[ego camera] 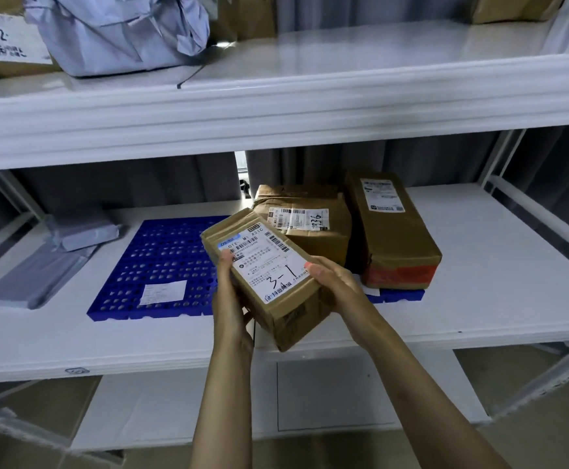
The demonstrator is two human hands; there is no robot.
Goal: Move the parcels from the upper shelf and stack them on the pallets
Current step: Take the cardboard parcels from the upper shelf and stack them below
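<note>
You hold the brown parcel point(269, 275) marked "3-1" tilted above the middle shelf point(479, 299), your left hand point(230, 299) and right hand point(335, 282) gripping its sides. Beyond it, the blue pallet point(161, 265) carries two cardboard boxes point(391, 228).

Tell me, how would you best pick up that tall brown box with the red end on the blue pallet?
Grip the tall brown box across its two long sides, coming from the front. Its narrow red end faces the shelf edge; its right side is open, but another box crowds its left.
</note>
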